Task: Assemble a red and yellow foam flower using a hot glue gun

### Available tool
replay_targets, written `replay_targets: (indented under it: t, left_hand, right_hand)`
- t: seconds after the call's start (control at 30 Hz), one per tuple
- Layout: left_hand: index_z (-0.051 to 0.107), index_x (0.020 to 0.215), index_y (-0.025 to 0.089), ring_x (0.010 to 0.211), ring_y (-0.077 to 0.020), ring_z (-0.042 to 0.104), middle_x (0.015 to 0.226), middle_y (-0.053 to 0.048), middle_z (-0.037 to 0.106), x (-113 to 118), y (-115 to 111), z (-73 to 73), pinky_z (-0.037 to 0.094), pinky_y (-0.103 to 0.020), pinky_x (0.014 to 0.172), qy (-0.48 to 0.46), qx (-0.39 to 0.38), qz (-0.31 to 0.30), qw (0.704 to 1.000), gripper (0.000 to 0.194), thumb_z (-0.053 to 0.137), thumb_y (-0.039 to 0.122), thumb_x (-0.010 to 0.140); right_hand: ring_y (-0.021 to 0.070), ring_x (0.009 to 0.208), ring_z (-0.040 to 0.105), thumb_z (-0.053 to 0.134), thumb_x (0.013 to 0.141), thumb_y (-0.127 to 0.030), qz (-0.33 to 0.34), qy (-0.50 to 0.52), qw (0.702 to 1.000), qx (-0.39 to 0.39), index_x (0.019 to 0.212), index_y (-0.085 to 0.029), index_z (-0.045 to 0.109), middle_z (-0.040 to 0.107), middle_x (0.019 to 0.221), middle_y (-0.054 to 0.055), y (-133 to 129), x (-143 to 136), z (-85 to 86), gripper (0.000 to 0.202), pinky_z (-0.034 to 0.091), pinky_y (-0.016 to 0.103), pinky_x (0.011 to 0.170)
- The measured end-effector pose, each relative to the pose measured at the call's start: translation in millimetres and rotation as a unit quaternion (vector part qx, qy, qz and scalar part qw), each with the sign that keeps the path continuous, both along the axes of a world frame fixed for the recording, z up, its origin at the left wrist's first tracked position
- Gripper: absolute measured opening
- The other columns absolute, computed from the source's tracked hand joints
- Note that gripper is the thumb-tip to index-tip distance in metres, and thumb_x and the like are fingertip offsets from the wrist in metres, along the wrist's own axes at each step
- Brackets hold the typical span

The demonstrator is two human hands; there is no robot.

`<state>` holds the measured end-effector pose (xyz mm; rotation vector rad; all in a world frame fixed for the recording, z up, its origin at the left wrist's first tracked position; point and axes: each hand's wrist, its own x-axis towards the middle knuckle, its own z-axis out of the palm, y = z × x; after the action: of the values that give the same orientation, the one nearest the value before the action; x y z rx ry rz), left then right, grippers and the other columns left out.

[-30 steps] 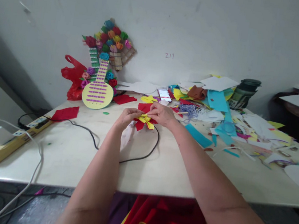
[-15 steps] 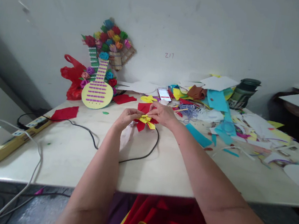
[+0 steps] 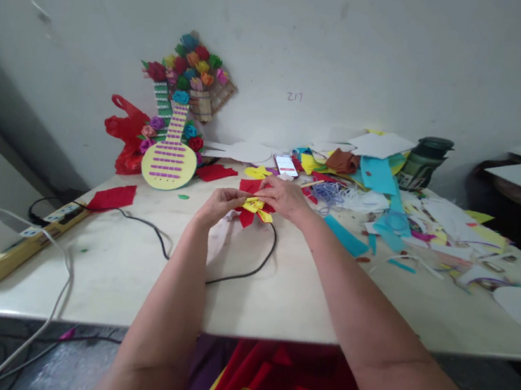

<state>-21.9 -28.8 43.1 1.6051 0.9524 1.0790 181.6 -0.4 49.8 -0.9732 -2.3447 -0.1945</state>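
Observation:
Between my hands, near the middle of the table, is a yellow and red paper flower [image 3: 254, 206] with pointed petals. My left hand [image 3: 220, 206] pinches its left side, fingers closed. From the right, my right hand [image 3: 282, 196] has its fingers closed on the flower's upper right part. A red sheet [image 3: 249, 185] lies just behind it, and a yellow paper piece [image 3: 258, 171] is farther back.
A yellow power strip [image 3: 18, 246] with cables is at the left; a black cable [image 3: 250, 275] loops before my hands. A guitar-shaped craft [image 3: 169, 165] stands back left. A phone [image 3: 286, 165], paper scraps [image 3: 449, 220] and a dark bottle [image 3: 424, 164] are behind and right.
Both hands stay almost in place, with small shifts of the fingers on the flower. The yellow part is turned slightly and shows a little more.

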Motion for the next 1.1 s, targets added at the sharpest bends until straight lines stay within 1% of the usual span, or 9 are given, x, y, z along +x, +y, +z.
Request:
replay_targets:
  t: [0.13, 0.23, 0.33, 0.43, 0.53, 0.63, 0.77, 0.9, 1.1]
  left_hand:
    - [0.071, 0.094, 0.012, 0.077, -0.0196, 0.064, 0.086, -0.009, 0.071, 0.3, 1.5, -0.1, 0.048, -0.032, 0.074, -0.008, 0.017, 0.027, 0.999, 0.042, 0.073, 0.041, 0.064]
    - [0.072, 0.094, 0.012, 0.076, -0.0193, 0.064, 0.084, -0.009, 0.070, -2.9, 7.3, -4.0, 0.049, -0.032, 0.074, -0.028, 0.033, 0.058, 0.997, 0.042, 0.073, 0.041, 0.064]
    - [0.072, 0.094, 0.013, 0.075, -0.0185, 0.064, 0.082, -0.008, 0.070, -7.7, 13.5, -7.8, 0.049, -0.031, 0.074, -0.065, 0.050, 0.096, 0.992, 0.043, 0.075, 0.042, 0.062]
    - [0.072, 0.094, 0.013, 0.076, -0.0184, 0.064, 0.083, -0.008, 0.070, -13.3, 18.3, -10.2, 0.049, -0.030, 0.075, -0.117, 0.066, 0.150, 0.979, 0.046, 0.076, 0.042, 0.059]
    - [0.072, 0.092, 0.013, 0.078, -0.0184, 0.063, 0.084, -0.008, 0.070, -18.9, 22.7, -12.7, 0.049, -0.031, 0.077, -0.142, 0.083, 0.208, 0.964, 0.047, 0.076, 0.044, 0.058]
    - [0.071, 0.090, 0.012, 0.079, -0.0186, 0.063, 0.084, -0.008, 0.069, -23.4, 26.7, -15.6, 0.049, -0.031, 0.079, -0.162, 0.101, 0.250, 0.949, 0.047, 0.075, 0.046, 0.057]
    - [0.070, 0.090, 0.011, 0.081, -0.0186, 0.063, 0.085, -0.009, 0.069, -26.1, 30.3, -19.4, 0.048, -0.032, 0.079, -0.172, 0.102, 0.274, 0.941, 0.047, 0.074, 0.046, 0.058]
    - [0.070, 0.091, 0.011, 0.083, -0.0194, 0.062, 0.085, -0.008, 0.068, -27.2, 33.2, -23.4, 0.049, -0.032, 0.078, -0.171, 0.105, 0.289, 0.936, 0.049, 0.073, 0.047, 0.058]
    - [0.069, 0.092, 0.013, 0.083, -0.0184, 0.062, 0.085, -0.007, 0.068, -27.4, 33.0, -26.0, 0.048, -0.031, 0.079, -0.172, 0.114, 0.297, 0.932, 0.044, 0.071, 0.044, 0.061]
  right_hand:
    - [0.0187, 0.097, 0.054, 0.054, 0.086, -0.028, 0.011, -0.001, 0.998, 0.064, 0.102, -0.025, 0.068, 0.063, 0.107, 0.005, 4.1, -0.1, -2.5, 0.022, 0.035, 0.032, 0.080]
    - [0.0218, 0.101, 0.050, 0.050, 0.087, -0.030, -0.011, 0.030, 0.989, 0.141, 0.107, -0.023, 0.066, 0.061, 0.112, 0.008, 0.4, 0.0, -1.1, 0.026, 0.033, 0.036, 0.084]
    - [0.0218, 0.093, 0.051, 0.043, 0.089, -0.031, -0.059, 0.074, 0.978, 0.186, 0.094, -0.018, 0.068, 0.064, 0.100, 0.009, -8.5, -2.4, 1.1, 0.029, 0.033, 0.035, 0.080]
    - [0.0188, 0.075, 0.052, 0.038, 0.090, -0.032, -0.090, 0.063, 0.983, 0.145, 0.075, -0.015, 0.066, 0.063, 0.078, 0.009, -17.3, -9.4, -0.7, 0.037, 0.032, 0.032, 0.067]
    - [0.0175, 0.069, 0.051, 0.039, 0.088, -0.033, -0.093, 0.011, 0.994, 0.058, 0.071, -0.014, 0.065, 0.063, 0.074, 0.009, -22.4, -20.6, -7.5, 0.036, 0.030, 0.030, 0.060]
    - [0.0210, 0.084, 0.053, 0.046, 0.082, -0.026, -0.063, -0.039, 0.997, 0.006, 0.087, -0.014, 0.065, 0.064, 0.089, 0.010, -24.3, -32.8, -16.4, 0.024, 0.035, 0.030, 0.070]
    - [0.0263, 0.095, 0.050, 0.052, 0.074, -0.020, -0.061, -0.119, 0.990, -0.042, 0.105, -0.013, 0.061, 0.061, 0.101, 0.013, -24.6, -45.9, -27.1, 0.033, 0.036, 0.035, 0.084]
    - [0.0265, 0.097, 0.050, 0.051, 0.073, -0.016, -0.080, -0.155, 0.981, -0.082, 0.117, -0.013, 0.054, 0.059, 0.105, 0.014, -22.9, -56.6, -35.1, 0.045, 0.037, 0.037, 0.086]
    - [0.0261, 0.100, 0.050, 0.051, 0.072, -0.013, -0.094, -0.161, 0.979, -0.079, 0.123, -0.015, 0.049, 0.057, 0.106, 0.013, -22.6, -61.6, -38.7, 0.051, 0.039, 0.035, 0.085]
